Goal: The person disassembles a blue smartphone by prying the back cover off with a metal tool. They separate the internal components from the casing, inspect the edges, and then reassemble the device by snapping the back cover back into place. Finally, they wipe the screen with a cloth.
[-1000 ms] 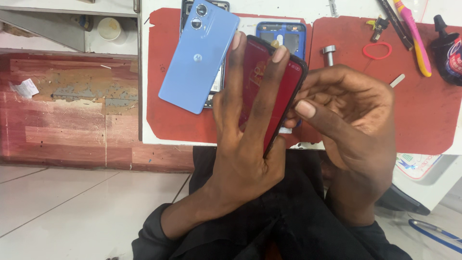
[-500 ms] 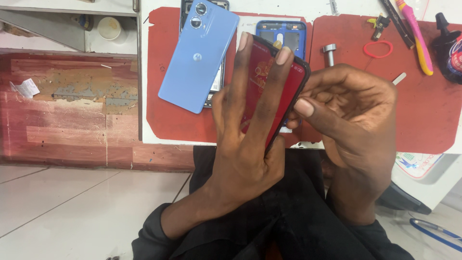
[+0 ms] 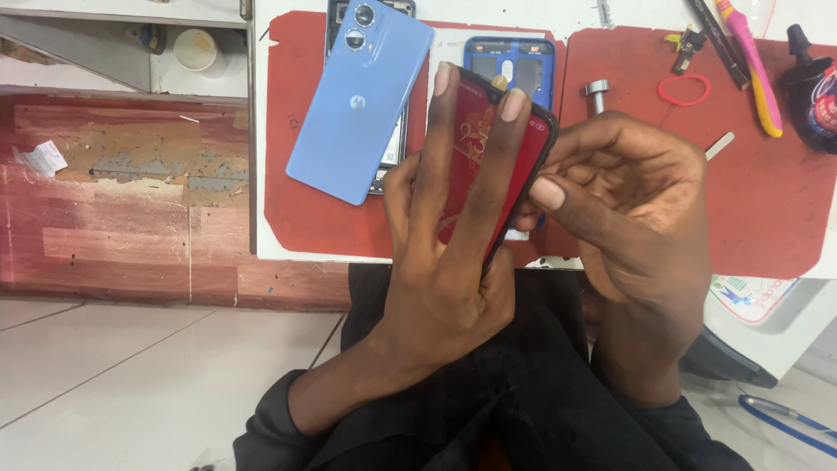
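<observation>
My left hand (image 3: 445, 262) holds a dark red phone case with a black rim (image 3: 488, 139) upright in front of me, two long fingers lying flat across its red face. My right hand (image 3: 632, 205) grips the case's right edge, the thumb pressed against the rim. Both hands are over the near edge of a white bench with red mats (image 3: 305, 201). A light blue phone back cover (image 3: 359, 100) lies tilted on the left mat, over a dark phone body.
A blue phone frame (image 3: 510, 61) lies behind the case. On the right red mat (image 3: 767, 218) are a small metal cylinder (image 3: 597, 92), a red ring (image 3: 684, 89), a pink-and-yellow tool (image 3: 750, 61) and a black bottle (image 3: 806, 74). Tiled floor lies at the left.
The hands and the red case have barely shifted; the view has moved slightly, and the left fingers lie a little straighter across the case.
</observation>
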